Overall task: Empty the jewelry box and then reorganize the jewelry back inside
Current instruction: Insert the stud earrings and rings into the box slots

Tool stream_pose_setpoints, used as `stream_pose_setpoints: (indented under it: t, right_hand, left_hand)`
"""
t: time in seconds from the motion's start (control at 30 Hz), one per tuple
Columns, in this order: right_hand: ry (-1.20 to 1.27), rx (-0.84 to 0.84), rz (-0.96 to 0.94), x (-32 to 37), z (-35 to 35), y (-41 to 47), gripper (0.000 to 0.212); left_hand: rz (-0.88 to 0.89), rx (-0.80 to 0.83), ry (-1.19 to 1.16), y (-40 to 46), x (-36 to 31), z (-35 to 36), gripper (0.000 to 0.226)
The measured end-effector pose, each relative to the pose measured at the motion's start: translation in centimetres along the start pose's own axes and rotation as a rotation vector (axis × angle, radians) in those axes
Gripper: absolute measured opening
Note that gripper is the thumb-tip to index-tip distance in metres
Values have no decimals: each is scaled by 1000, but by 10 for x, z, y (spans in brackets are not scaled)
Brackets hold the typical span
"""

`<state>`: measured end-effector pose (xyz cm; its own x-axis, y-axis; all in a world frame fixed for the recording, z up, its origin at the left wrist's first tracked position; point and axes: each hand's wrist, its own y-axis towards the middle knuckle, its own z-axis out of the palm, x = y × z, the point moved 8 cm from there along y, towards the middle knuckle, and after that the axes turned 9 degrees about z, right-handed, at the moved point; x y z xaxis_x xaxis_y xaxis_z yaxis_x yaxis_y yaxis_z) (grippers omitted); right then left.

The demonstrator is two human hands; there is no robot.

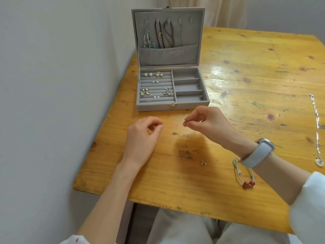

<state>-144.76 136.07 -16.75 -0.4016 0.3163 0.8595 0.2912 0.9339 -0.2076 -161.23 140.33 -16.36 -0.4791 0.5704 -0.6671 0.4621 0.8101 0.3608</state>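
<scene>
Silver-toned, tiny, blurred earring piece (184,123) pinched between thumb and forefinger of right hand (209,125), raised over wooden table (246,71). Left hand (142,138) loosely curled, holding nothing visible, hovering beside. Grey jewelry box (173,104) open just beyond; stud earring (203,162) lying nearer.

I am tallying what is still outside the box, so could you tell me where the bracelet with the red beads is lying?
In the head view, the red-bead bracelet lies on the wooden table at the near right, beside the right wrist's watch.
</scene>
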Motion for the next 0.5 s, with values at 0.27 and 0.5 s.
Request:
stream_pose_setpoints:
  t: [0.27,0.5]
  right_hand:
    - [106,-130,-34,20,-5,43,13]
    - [171,-141,11,13,-4,59,7]
  left_hand:
    - [65,-92,218,70,21,-8,14]
    - [93,-37,233,83,30,5,11]
